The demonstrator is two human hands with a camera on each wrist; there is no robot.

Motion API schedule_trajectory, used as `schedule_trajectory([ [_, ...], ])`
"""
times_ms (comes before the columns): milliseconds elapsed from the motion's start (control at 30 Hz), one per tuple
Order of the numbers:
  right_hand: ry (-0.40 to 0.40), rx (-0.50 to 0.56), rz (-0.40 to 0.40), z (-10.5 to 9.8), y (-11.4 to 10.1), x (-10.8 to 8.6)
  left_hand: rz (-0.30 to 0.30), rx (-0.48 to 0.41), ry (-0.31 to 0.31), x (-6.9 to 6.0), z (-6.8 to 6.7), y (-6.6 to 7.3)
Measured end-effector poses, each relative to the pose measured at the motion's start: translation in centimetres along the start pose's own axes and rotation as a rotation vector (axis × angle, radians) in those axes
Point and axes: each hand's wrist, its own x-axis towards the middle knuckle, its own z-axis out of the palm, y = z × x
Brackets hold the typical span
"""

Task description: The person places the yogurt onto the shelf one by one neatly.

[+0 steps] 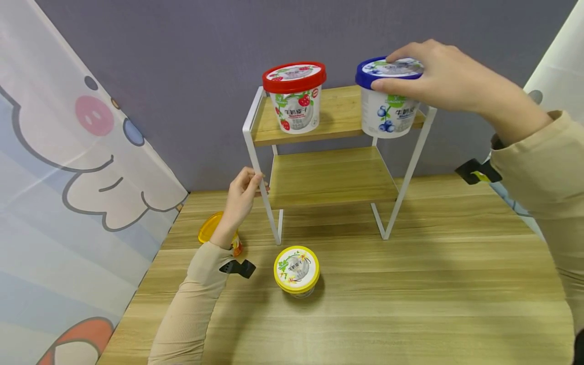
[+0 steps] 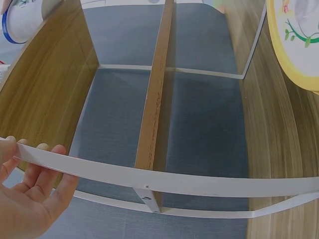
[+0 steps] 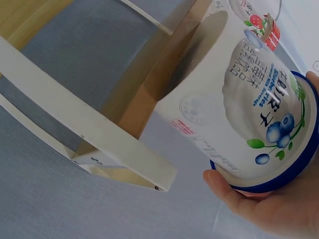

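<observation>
My right hand (image 1: 444, 76) grips a white tub with a blue lid (image 1: 385, 109) and blueberry pictures, thumb and fingers across the lid. In the right wrist view the tub's underside (image 3: 194, 57) shows beside the top board; whether it touches the board I cannot tell. With my left hand (image 1: 242, 195) I hold the white metal side frame (image 1: 256, 157) of a two-tier wooden shelf; the left wrist view shows fingertips (image 2: 60, 149) behind the bar. A red-lidded strawberry tub (image 1: 296, 109) stands on the left of the top board (image 1: 339, 114).
A yellow-lidded tub (image 1: 296, 271) stands on the wooden table (image 1: 410, 294) before the shelf. Partly behind my left forearm is an orange-yellow lidded tub (image 1: 211, 228). A grey wall (image 1: 205, 76) rises behind, with cartoon-printed curtains (image 1: 68, 177) at the sides.
</observation>
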Motion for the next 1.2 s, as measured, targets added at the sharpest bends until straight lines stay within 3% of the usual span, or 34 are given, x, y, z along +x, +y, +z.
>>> schedule_trajectory([
  [400, 0.027, -0.017, 0.022, 0.4, -0.6, 0.8, 0.013, 0.018, -0.006, 0.0, 0.0, -0.1],
  [633, 0.075, 0.014, -0.026, 0.6, -0.8, 0.7, 0.015, 0.014, -0.004, 0.0, 0.0, -0.1],
  [867, 0.219, 0.132, -0.102, 0.9, 0.4, -0.6, 0.015, 0.020, -0.005, -0.1, 0.0, 0.0],
  [1000, 0.334, 0.205, -0.118, 0.8, 1.4, -1.6, 0.025, 0.022, -0.003, -0.1, 0.1, 0.0],
  [1200, 0.489, 0.277, -0.205, 0.9, 2.0, -2.5, 0.029, 0.013, -0.004, 0.0, 0.1, 0.0],
])
